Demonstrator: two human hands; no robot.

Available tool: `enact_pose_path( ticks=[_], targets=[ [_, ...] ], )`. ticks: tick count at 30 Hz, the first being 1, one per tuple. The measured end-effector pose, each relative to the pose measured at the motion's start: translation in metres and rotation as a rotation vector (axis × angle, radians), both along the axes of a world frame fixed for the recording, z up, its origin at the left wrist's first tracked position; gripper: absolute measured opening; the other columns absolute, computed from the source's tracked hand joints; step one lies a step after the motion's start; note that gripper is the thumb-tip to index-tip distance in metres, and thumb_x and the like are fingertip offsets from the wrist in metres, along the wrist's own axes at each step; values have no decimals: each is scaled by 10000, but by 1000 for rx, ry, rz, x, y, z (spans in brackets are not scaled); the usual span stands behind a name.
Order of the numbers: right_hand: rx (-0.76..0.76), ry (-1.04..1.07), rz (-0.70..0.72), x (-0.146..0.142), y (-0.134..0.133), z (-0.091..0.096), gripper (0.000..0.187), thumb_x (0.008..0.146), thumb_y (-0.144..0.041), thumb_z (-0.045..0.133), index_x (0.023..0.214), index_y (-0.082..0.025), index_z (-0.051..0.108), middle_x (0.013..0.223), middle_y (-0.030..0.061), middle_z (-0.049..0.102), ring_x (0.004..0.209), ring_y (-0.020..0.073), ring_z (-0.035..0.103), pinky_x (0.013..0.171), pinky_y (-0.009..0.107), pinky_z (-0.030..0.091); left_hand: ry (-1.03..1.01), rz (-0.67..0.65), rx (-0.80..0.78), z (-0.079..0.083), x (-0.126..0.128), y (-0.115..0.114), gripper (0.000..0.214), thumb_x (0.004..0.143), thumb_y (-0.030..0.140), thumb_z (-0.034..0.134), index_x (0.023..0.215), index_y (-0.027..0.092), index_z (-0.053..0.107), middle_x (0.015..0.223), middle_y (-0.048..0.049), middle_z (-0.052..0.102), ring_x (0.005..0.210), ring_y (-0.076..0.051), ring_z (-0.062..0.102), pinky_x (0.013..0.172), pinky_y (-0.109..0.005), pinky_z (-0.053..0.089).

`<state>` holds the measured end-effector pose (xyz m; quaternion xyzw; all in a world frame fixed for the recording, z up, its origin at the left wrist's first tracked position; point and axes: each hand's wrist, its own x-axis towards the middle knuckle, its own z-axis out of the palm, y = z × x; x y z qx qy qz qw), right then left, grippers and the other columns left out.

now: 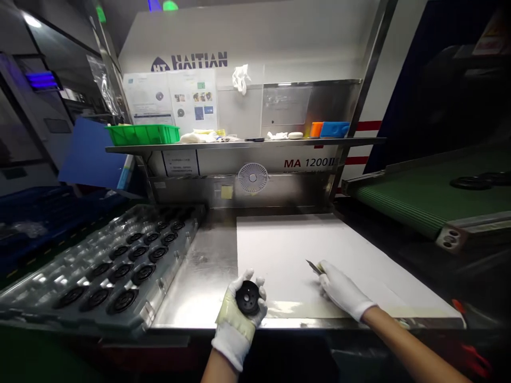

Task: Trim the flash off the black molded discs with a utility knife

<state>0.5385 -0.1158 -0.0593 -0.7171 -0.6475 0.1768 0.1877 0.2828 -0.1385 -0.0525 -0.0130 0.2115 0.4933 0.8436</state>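
Observation:
A round black plastic part [247, 298] with a small centre hole rests in my left hand [236, 314], fingers curled round its edge. That hand wears a white glove with a yellowish palm, near the front edge of the metal bench. My right hand [338, 284], in a white glove, grips a small knife [313, 267] above the white sheet. Its dark, pointed blade aims up and to the left, apart from the black part; most of the handle is hidden by the fingers.
Left on the bench [199, 266], a clear plastic tray [149, 314] holds several similar black parts. A white sheet [279, 250] covers the right side. Behind stand a small fan [253, 177] and a shelf [239, 143] with a green bin [143, 134]. A green conveyor [415, 197] runs at right.

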Motion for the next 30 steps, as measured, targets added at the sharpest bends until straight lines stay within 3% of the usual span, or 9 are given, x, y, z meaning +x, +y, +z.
enact_pose_path(
  ticks=[3,6,8,11,14,21,25,30],
  targets=[
    [81,184,103,1,-27,8,227,851,-142,219,876,-199,437,716,-3,578,608,133,558,593,238,396,44,60,14,7,34,2,144,682,168,618,820,140,587,812,-57,583,743,-196,574,631,-328,497],
    [181,369,218,5,-51,16,252,904,-321,276,776,-208,462,705,-15,551,652,140,536,618,239,391,103,81,46,17,66,1,66,689,168,623,727,144,576,724,-24,582,726,-172,575,706,-344,495],
    [227,465,276,7,-59,18,334,909,-417,304,716,-203,473,658,-22,520,620,140,508,583,239,371,145,82,49,22,82,2,69,698,185,635,705,150,576,695,-15,592,731,-172,582,720,-349,494],
    [255,510,312,8,-58,16,305,899,-382,369,694,-196,498,654,-25,520,616,132,491,562,225,345,195,57,87,23,100,8,49,727,178,607,699,139,597,725,-49,629,784,-204,597,741,-375,492],
    [255,455,286,7,-45,13,269,903,-324,373,721,-200,528,679,-23,560,638,130,513,574,219,338,218,30,181,21,115,21,103,750,114,530,694,106,616,738,-89,635,764,-202,601,739,-359,489],
    [213,143,192,5,-8,21,231,917,-288,364,819,-229,565,757,-15,633,682,137,571,581,225,325,221,108,230,27,139,58,73,733,160,571,668,135,596,625,-17,543,615,-127,527,649,-272,479],
    [250,46,168,-7,0,22,211,926,-293,356,903,-240,559,811,-12,649,702,149,587,582,237,322,191,118,252,23,136,65,32,733,156,574,724,140,600,665,-14,539,655,-125,528,706,-281,474],
    [251,-48,103,-36,-2,9,215,930,-321,361,870,-242,552,768,-12,651,660,161,594,548,262,279,177,185,219,14,117,66,38,745,178,570,727,147,584,654,-3,517,640,-117,520,709,-292,473]
  ],
)
